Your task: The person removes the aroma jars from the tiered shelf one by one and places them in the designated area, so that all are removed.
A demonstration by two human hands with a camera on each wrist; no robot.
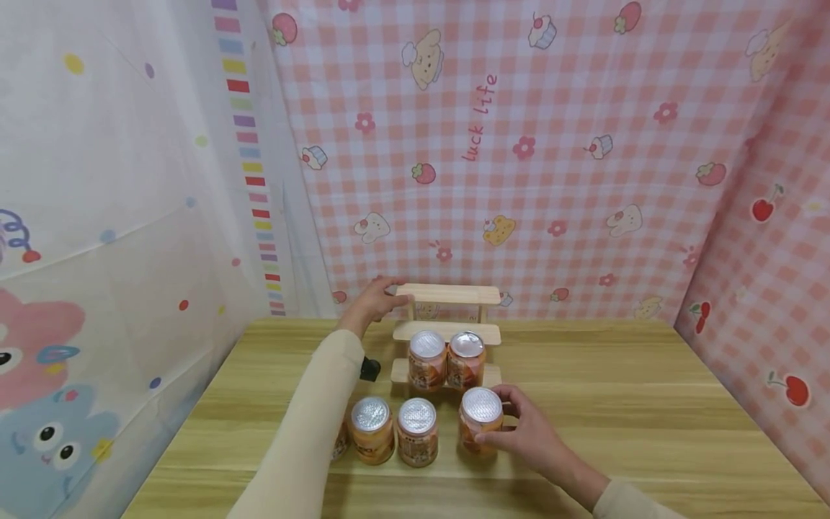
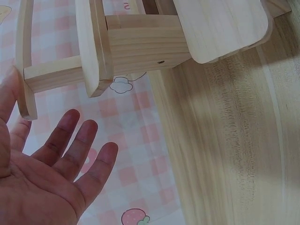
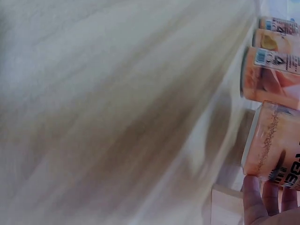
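Observation:
A small tiered wooden rack (image 1: 447, 333) stands at the back of the table. My left hand (image 1: 372, 303) is at its upper left end. In the left wrist view, thumb and forefinger pinch the end of the top board, while the other fingers (image 2: 86, 136) stretch away from the wood. Two orange cans with silver lids, a left can (image 1: 427, 364) and a right can (image 1: 466, 364), stand side by side on the rack's low board. In front of the rack, my right hand (image 1: 528, 436) grips another orange can (image 1: 481, 425), its fingers wrapped round the side.
Left of the gripped can stand an orange can (image 1: 418, 436) and a yellower can (image 1: 372, 432). Another can (image 1: 340, 443) is mostly hidden by my left sleeve (image 1: 311, 418). A small black object (image 1: 370, 369) shows beside that forearm. Checked cloth (image 1: 519, 187) hangs behind the table.

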